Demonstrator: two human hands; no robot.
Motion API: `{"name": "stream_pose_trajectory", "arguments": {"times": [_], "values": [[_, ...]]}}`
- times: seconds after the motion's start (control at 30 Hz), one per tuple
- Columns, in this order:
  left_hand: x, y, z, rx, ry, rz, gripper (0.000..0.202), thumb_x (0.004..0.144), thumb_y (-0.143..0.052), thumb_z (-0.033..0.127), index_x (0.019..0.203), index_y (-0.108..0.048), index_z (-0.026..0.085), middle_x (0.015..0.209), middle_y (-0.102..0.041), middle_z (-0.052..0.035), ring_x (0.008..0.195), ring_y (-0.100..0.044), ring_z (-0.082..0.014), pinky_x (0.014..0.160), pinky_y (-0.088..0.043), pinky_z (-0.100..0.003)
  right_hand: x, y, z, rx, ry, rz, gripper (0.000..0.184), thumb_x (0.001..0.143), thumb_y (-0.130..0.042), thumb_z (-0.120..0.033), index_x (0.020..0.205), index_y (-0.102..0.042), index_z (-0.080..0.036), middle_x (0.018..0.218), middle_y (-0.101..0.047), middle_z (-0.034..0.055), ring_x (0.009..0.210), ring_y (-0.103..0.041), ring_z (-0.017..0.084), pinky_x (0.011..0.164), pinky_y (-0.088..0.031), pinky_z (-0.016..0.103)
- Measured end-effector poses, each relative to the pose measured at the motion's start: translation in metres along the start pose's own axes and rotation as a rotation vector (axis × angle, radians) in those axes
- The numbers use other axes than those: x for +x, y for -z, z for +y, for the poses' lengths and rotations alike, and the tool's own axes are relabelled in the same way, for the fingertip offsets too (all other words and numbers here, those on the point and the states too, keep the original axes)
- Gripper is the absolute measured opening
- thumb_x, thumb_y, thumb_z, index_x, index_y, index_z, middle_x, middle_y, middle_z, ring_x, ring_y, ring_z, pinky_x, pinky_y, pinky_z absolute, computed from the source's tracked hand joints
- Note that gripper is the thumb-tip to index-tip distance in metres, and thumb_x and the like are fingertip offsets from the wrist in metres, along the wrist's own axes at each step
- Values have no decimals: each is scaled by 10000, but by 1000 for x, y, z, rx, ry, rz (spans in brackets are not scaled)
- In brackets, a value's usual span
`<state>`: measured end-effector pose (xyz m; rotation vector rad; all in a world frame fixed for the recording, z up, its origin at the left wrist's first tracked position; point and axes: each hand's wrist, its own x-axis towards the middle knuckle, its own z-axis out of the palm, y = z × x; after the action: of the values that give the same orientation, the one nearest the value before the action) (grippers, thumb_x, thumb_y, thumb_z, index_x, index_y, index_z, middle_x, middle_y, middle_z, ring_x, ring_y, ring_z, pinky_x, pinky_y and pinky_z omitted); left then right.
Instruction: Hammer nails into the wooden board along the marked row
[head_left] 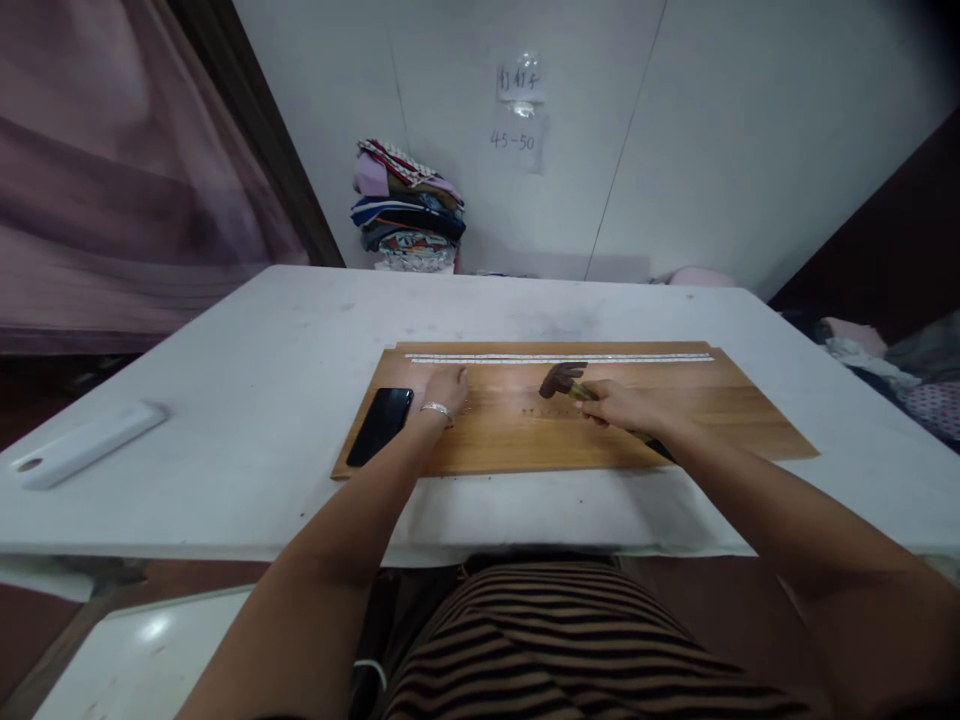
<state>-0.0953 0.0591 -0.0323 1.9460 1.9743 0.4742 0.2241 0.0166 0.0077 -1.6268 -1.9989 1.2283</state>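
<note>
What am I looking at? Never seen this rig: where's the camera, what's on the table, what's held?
No machine: a camera worn on a person's head looks down at their two bare hands. A white table carries a wooden board. On it: a black phone, a white strip along the far edge, a row of small nails. The left hand rests on the board beside the phone. The right hand grips a hammer, head near the nails.

head cam | forward-down | close over table (262, 380) | single view
</note>
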Motion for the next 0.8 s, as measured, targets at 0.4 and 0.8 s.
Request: {"name": "stream_pose_trajectory", "arguments": {"times": [0.4, 0.8], "values": [[14, -29, -22, 146, -78, 23, 357, 1024, -363, 266, 1071, -710, 198, 1311, -680, -147, 1290, -560, -281, 1158, -379, -388, -4, -1, -9, -404, 44, 70, 257, 962, -535, -432, 824, -612, -229, 814, -707, 63, 742, -629, 226, 681, -429, 319], [11, -32, -21, 149, -56, 29, 368, 1024, -387, 301, 1162, -695, 154, 1370, -644, -189, 1366, -517, -312, 1170, -363, -415, -3, -13, -7, -430, 101, 34, 217, 972, -539, -371, 884, -662, -216, 986, -759, 132, 877, -676, 275, 784, -459, 342]]}}
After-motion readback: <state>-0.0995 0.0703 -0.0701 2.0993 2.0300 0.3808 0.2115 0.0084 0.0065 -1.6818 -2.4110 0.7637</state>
